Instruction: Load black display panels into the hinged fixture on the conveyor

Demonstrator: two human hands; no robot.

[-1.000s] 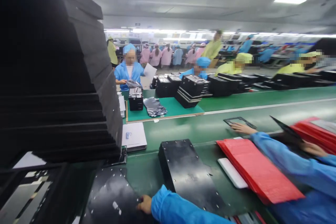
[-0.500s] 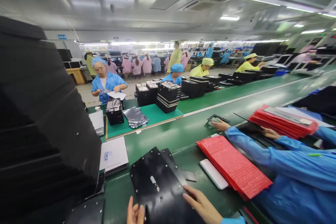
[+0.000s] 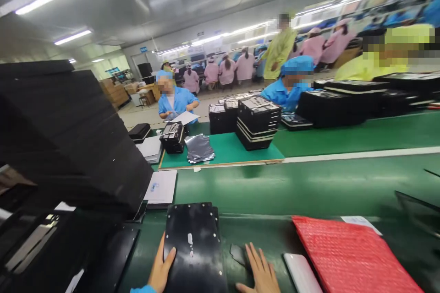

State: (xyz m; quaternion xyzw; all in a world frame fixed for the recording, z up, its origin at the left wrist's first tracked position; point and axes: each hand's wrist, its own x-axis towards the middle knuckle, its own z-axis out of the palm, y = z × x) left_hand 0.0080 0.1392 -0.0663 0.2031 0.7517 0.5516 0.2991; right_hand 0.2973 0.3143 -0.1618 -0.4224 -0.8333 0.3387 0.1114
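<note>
A black flat panel (image 3: 192, 242) with small white dots along its edges lies lengthwise on the green table in front of me. My left hand (image 3: 161, 269) rests against its left edge, thumb on the panel's top, fingers hidden. My right hand (image 3: 260, 273) lies flat on the table just right of the panel, fingers spread and holding nothing. A small dark piece (image 3: 238, 253) sits between that hand and the panel.
A tall leaning stack of black trays (image 3: 65, 132) fills the left. A red bubble bag (image 3: 347, 256) and a white slab (image 3: 302, 274) lie at right. Papers (image 3: 161, 186) sit behind the panel. Across the green conveyor (image 3: 309, 183), workers stand behind black stacked boxes (image 3: 257, 121).
My view swung left and down, and the co-worker's arms at right left the frame. The panel now lies straight before me. My right hand moved off it onto the table.
</note>
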